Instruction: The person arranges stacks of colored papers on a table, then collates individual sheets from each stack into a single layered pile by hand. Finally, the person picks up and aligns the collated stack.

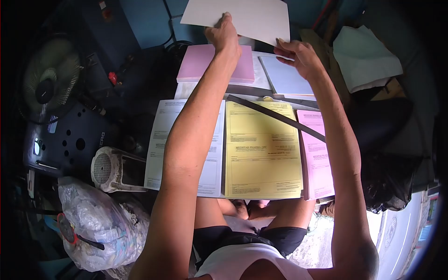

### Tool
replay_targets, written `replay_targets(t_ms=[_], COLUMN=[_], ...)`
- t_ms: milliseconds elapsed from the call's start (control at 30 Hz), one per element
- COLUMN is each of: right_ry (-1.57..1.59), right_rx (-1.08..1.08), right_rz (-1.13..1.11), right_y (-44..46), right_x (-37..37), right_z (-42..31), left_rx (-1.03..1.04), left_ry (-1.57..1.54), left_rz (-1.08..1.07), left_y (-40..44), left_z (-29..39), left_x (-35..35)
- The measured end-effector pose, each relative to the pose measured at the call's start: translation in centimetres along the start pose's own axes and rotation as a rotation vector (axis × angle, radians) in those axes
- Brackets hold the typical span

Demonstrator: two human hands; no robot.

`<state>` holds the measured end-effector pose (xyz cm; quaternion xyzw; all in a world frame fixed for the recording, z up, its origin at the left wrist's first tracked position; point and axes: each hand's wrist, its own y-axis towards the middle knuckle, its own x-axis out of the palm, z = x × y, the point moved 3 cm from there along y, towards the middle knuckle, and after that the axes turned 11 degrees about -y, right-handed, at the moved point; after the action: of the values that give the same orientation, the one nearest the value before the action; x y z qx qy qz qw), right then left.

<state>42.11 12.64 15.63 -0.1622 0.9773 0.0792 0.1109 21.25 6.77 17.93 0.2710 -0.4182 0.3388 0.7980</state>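
A blank white sheet of paper (252, 17) is raised at the top of the view, above the far end of the table. My left hand (225, 38) is closed on its near edge, thumb on top. At its right corner my right hand (298, 56) pinches the sheet, some fingers curled below. Under my forearms lie printed forms in three stacks: white (157, 144), yellow (263, 175) and pink (318, 158). A dark flat strip (275, 115) crosses the yellow and pink forms at a slant. My left forearm hides part of the white stack.
Behind the forms sit a thick stack of pink paper (193, 63) and a bluish-white stack (285, 74). A fan (46, 81), a white stool (106, 170) and a filled plastic bag (100, 224) stand at left. Crumpled paper (366, 58) and a black bag (389, 186) are at right.
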Motion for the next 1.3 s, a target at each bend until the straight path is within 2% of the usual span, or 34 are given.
replay_targets(t_ms=[33,67,100,167,233,300,367,400,433,500,533,567,633,767,833,933,1300], right_ry=[0.235,0.269,0.265,0.186,0.192,0.116,0.142,-0.007,-0.154,-0.06,-0.1,-0.141,-0.139,-0.188,-0.298,-0.39,-0.291], right_rx=[0.06,0.088,0.091,0.157,0.163,0.181,0.196,0.207,0.216,0.166,0.149,0.135,0.137,0.198,0.162,0.129,0.126], right_rz=[-0.074,-0.065,-0.035,0.037,0.04,0.067,0.083,0.059,0.034,0.056,0.065,0.078,0.052,0.074,0.021,0.067,0.069], right_y=[0.5,1.2,1.8,2.6,3.7,4.5,4.9,4.6,4.2,4.0,4.0,3.9,3.8,5.1,5.1,4.4,4.3], right_x=[1.4,2.2,3.2,5.2,6.7,7.8,8.9,9.1,9.3,9.9,9.9,9.7,9.8,9.4,9.5,10.5,10.3], right_z=[1.2,2.1,3.2,4.8,6.6,8.8,11.4,12.4,13.0,13.5,13.2,12.9,12.9,13.9,13.8,13.2,13.9], left_rx=[-0.049,-0.1,-0.096,-0.226,-0.207,-0.127,0.104,0.206,0.188,0.062,-0.125,-0.224,-0.166,-0.136,-0.114,-0.091,-0.155], left_ry=[-0.006,-0.014,-0.016,0.066,0.126,0.308,0.687,0.944,1.12,1.328,1.333,1.39,1.728,1.715,1.723,1.729,1.749], left_rz=[0.011,0.021,0.029,0.033,0.102,0.193,0.148,0.157,0.134,-0.166,-0.351,-0.506,-0.712,-0.622,-0.589,-0.559,-0.584], left_y=[0.5,1.0,1.5,2.7,4.8,7.7,12.0,12.1,12.9,14.3,13.7,12.5,11.6,10.9,10.7,10.7,11.4], left_z=[0.0,-0.2,-0.1,-0.1,0.3,1.5,2.9,4.6,5.7,6.9,7.6,8.2,8.1,7.3,7.1,7.1,7.3], left_x=[-1.5,-2.8,-4.1,-6.8,-9.7,-13.2,-18.0,-19.0,-20.3,-22.5,-22.3,-22.3,-22.7,-23.0,-22.7,-22.7,-22.3])
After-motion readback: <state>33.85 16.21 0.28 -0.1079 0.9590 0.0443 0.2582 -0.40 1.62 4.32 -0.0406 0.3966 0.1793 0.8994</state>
